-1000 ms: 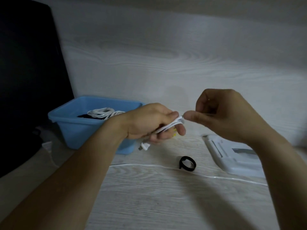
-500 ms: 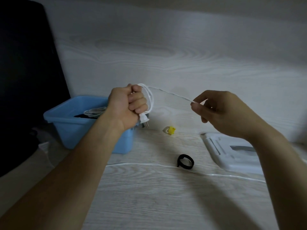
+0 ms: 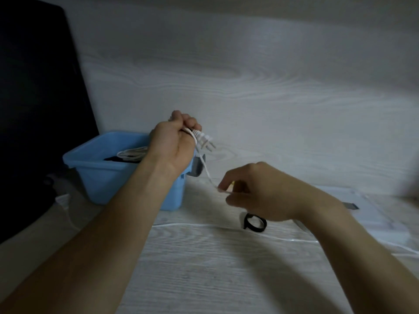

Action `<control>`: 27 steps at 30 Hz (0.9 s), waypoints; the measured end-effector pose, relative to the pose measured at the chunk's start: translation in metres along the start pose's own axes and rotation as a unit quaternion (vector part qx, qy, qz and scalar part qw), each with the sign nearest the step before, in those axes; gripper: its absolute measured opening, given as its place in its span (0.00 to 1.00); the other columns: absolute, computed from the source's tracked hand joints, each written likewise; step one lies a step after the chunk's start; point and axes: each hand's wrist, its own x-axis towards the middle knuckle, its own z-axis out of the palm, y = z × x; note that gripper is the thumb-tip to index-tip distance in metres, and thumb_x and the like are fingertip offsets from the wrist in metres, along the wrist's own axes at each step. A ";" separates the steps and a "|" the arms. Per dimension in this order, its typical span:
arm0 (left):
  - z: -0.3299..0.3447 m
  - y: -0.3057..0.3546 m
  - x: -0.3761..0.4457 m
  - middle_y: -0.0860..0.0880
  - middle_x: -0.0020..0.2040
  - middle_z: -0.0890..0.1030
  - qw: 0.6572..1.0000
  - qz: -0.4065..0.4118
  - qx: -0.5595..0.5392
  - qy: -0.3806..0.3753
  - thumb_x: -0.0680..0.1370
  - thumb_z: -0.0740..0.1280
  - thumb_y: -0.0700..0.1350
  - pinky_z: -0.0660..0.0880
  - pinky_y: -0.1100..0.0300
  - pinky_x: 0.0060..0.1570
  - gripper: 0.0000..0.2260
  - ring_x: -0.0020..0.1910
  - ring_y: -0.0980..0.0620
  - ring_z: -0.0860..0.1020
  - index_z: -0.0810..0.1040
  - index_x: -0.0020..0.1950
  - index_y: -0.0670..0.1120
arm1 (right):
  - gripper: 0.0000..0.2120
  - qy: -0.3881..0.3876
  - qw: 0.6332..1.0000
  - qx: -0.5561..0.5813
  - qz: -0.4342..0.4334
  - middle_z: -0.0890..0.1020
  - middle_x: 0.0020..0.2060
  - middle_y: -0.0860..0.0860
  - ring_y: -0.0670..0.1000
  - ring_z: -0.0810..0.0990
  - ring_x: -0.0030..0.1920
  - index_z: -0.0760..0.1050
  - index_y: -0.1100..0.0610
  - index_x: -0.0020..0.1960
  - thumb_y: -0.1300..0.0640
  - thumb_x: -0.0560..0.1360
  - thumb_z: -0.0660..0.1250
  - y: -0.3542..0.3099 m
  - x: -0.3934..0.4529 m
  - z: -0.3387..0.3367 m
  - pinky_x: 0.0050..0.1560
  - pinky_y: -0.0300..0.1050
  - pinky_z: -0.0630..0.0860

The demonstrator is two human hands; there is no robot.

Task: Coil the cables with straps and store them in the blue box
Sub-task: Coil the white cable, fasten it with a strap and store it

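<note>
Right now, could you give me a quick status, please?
Left hand grips white cable; right hand pinches it. Black strap unused. Nothing blocking blue box.

Dim indoor shot, cool grey-blue cast, low contrast, visible noise in dark areas. Light looks soft and comes from above right: the wall (image 3: 249, 75) is brightest at centre and right, falling off to the top edge. The black panel (image 3: 34, 109) at left is nearly featureless. Forearms throw broad, soft-edged shadows across the tabletop (image 3: 226, 268). No glare. The right hand (image 3: 260, 193) is slightly motion-blurred at the fingertips; the white cable (image 3: 207, 173) smears near it. The far right edge is blurred. Wide-angle bending shows along the edges.
</note>
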 end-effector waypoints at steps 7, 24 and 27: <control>-0.008 -0.006 -0.015 0.50 0.33 0.81 0.853 0.117 0.488 -0.142 0.82 0.60 0.33 0.76 0.61 0.35 0.08 0.30 0.54 0.78 0.76 0.47 0.42 | 0.21 0.040 0.998 -0.039 -0.031 0.78 0.53 0.47 0.35 0.72 0.40 0.78 0.45 0.65 0.66 0.79 0.64 -0.003 -0.005 -0.011 0.44 0.27 0.69; 0.001 -0.012 -0.038 0.50 0.23 0.62 0.794 -0.197 0.478 -0.320 0.84 0.52 0.50 0.51 0.63 0.22 0.22 0.19 0.57 0.56 0.76 0.40 0.38 | 0.03 0.303 0.952 0.014 -0.043 0.80 0.36 0.38 0.44 0.78 0.39 0.80 0.49 0.46 0.57 0.76 0.72 0.020 -0.012 -0.040 0.38 0.27 0.68; 0.001 -0.009 -0.038 0.53 0.22 0.59 0.792 -0.240 0.455 -0.329 0.79 0.56 0.51 0.46 0.60 0.25 0.18 0.18 0.58 0.54 0.69 0.30 0.47 | 0.03 0.289 0.956 0.033 -0.030 0.81 0.33 0.40 0.44 0.78 0.36 0.80 0.50 0.44 0.52 0.76 0.71 0.024 -0.011 -0.037 0.35 0.28 0.68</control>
